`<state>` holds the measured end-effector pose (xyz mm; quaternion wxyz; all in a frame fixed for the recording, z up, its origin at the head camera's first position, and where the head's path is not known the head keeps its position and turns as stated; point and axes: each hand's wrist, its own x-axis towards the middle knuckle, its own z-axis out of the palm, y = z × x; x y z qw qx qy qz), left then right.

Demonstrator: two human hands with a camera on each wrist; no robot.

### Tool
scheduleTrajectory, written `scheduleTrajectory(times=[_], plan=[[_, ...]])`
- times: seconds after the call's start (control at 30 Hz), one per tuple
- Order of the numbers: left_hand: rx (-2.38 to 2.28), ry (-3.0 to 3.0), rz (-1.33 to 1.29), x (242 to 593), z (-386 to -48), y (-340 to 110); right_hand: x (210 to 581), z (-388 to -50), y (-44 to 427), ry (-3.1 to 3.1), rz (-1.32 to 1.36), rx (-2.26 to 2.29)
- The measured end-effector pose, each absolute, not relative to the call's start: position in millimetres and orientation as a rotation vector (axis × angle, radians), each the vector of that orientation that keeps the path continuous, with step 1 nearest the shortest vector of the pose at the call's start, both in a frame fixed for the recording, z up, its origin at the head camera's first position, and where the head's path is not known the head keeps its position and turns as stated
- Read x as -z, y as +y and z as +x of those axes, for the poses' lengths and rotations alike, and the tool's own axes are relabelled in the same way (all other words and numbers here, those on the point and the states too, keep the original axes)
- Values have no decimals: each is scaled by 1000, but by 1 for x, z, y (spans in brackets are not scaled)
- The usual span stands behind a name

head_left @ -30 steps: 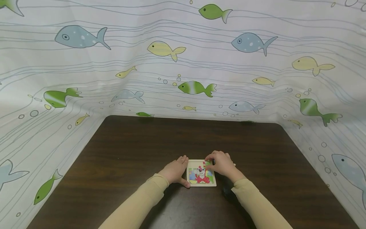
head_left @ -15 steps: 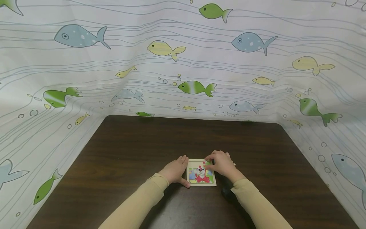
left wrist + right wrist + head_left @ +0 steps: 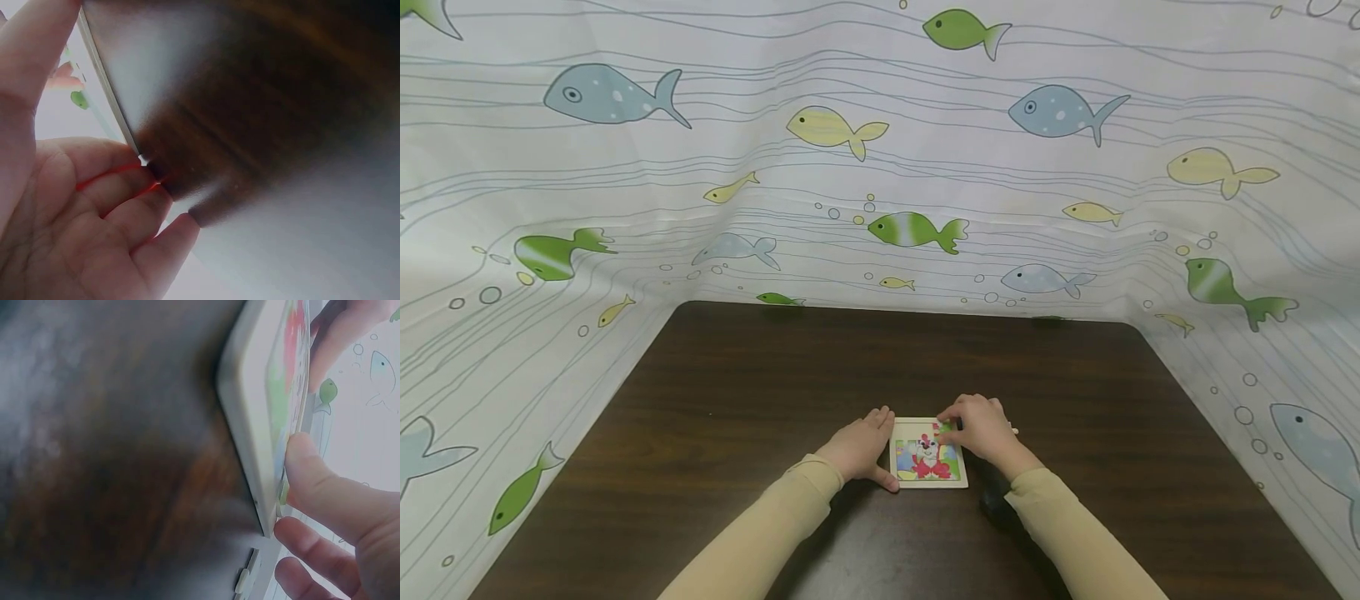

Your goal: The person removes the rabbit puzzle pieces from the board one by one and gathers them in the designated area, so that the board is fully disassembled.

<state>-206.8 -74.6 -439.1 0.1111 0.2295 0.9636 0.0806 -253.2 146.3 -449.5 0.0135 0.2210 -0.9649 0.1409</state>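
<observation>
A square, light-framed picture puzzle [image 3: 929, 482] lies flat on the dark table, showing a red and white cartoon animal. My left hand [image 3: 859, 450] rests along its left edge, thumb at the lower corner and fingers extended; in the left wrist view the fingertips of that hand [image 3: 106, 219] touch the edge. At the upper right corner, the thumb and index finger of my right hand [image 3: 985, 431] pinch a small puzzle piece [image 3: 945, 428]. The right wrist view has my right hand [image 3: 350, 519] beside the frame [image 3: 250, 419], a bit of green between thumb and finger.
A small pale piece [image 3: 1016, 431] lies on the table just right of my right hand, mostly hidden in the head view; it also shows in the right wrist view [image 3: 242, 581]. A fish-patterned sheet [image 3: 820, 183] surrounds the dark table [image 3: 737, 375] at back and sides.
</observation>
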Motion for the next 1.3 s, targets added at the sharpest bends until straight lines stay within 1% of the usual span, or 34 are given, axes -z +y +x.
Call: scheduleTrajectory(times=[0.53,1.03,1.3], plan=[[-231,2829,680,439,-208,-75,448,-253,144,-2989,687,-422],[-223,2837,678,439,-207,-74,448,-255,143,-2998,667,-603],[-214,2839,680,439,-207,-74,448,-254,144,-2972,648,-616]])
